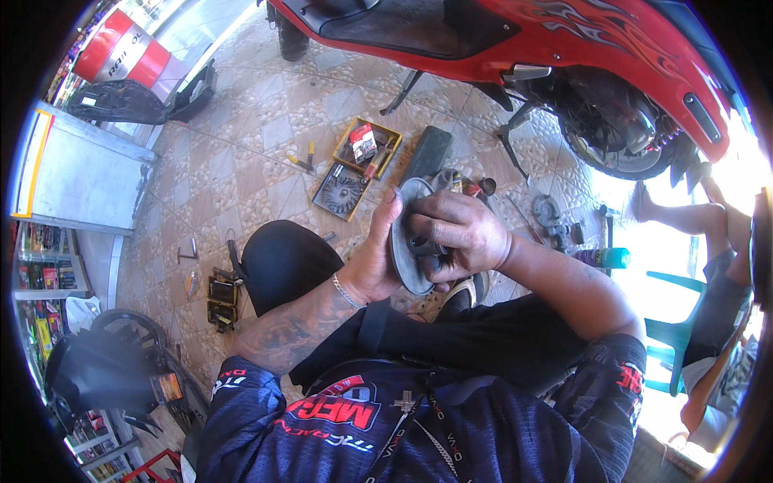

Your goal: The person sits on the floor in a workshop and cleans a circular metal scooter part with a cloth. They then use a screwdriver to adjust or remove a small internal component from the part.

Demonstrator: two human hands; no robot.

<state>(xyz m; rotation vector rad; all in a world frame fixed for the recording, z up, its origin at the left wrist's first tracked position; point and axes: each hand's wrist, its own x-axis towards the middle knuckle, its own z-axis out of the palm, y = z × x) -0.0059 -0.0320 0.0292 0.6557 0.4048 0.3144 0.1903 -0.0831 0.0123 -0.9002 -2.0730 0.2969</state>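
The work is judged to be part-way: a grey metal disc (408,272) is handled apart from the red scooter (588,39), which stands at one o'clock. A finned wheel (341,194) at ten o'clock and loose metal parts (547,212) near three are left on the floor. Whether handling of the disc is nearly finished cannot be told. The disc is held on edge between the hands. Its rim is clasped from nine o'clock by the left hand (377,253); its middle is pinched from three by the bent fingers of the right hand (463,232).
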